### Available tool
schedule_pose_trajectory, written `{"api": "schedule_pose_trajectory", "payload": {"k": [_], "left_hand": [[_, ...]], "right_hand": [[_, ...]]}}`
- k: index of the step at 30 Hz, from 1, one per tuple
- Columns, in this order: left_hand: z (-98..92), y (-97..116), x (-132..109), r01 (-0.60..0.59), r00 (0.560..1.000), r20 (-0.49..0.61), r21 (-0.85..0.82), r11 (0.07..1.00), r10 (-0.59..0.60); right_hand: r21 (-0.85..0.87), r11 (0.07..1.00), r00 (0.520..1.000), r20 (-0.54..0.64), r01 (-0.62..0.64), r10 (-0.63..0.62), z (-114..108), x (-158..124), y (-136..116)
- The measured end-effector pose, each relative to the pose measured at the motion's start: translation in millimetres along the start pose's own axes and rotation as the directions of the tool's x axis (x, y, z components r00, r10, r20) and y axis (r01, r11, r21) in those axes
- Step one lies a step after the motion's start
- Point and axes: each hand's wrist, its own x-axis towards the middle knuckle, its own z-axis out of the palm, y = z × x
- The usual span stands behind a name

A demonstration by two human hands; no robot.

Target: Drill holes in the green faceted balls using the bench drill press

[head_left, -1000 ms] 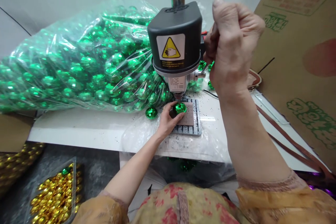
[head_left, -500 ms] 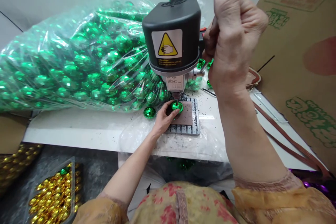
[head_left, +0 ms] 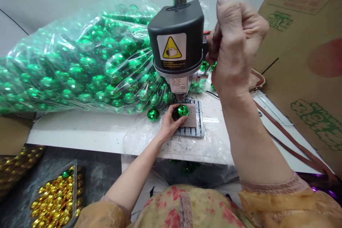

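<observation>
Between thumb and fingers, my left hand [head_left: 171, 121] holds a shiny green faceted ball [head_left: 183, 110] on a brown board [head_left: 191, 117]. The board lies on the slotted base plate [head_left: 199, 128] of a small bench drill press [head_left: 175, 42]. The drill's tip is at the top of the ball; whether it has entered cannot be made out. My right hand [head_left: 236, 39] is raised to the right of the machine head, closed around its feed handle [head_left: 204, 74], most of which the fist hides. A second green ball [head_left: 153, 114] sits left of the base.
A big clear bag of green balls [head_left: 80, 67] leans along the table [head_left: 80, 131] at left. A cardboard box [head_left: 301, 60] and brown straps [head_left: 294, 142] are on the right. Below left stands a clear bin [head_left: 74, 192] of gold balls. Dark shavings are scattered around the base.
My left hand and the ball have shifted slightly right and nearer on the board. The right hand stays on the handle, a touch lower and left. The view has shifted a little.
</observation>
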Motion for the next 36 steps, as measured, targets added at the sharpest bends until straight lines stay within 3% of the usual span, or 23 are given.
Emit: {"api": "schedule_pose_trajectory", "payload": {"k": [7,11,15,23,36], "left_hand": [[-1.3,5,-2,0.015,1.0,0.017,-0.015,1.0,-0.015],[-1.3,7,-2,0.004,1.0,0.016,-0.011,1.0,-0.004],[-0.3,6,-2,-0.004,1.0,0.018,-0.028,1.0,0.005],[0.8,6,-3,-0.036,0.999,0.001,-0.033,0.999,0.036],[0.2,5,-4,-0.048,0.999,0.009,-0.039,0.998,0.048]], "right_hand": [[-0.042,0.989,0.99,0.003,0.141,-0.141,-6,-32,-11],[-0.18,0.975,0.991,-0.015,0.129,-0.134,-13,-53,-14],[-0.159,0.973,0.986,-0.003,0.166,-0.169,-20,-65,-9],[-0.163,0.953,0.967,0.041,0.255,-0.252,-31,-75,2],[-0.071,0.916,0.918,-0.003,0.396,-0.397,-31,-79,17]]}}
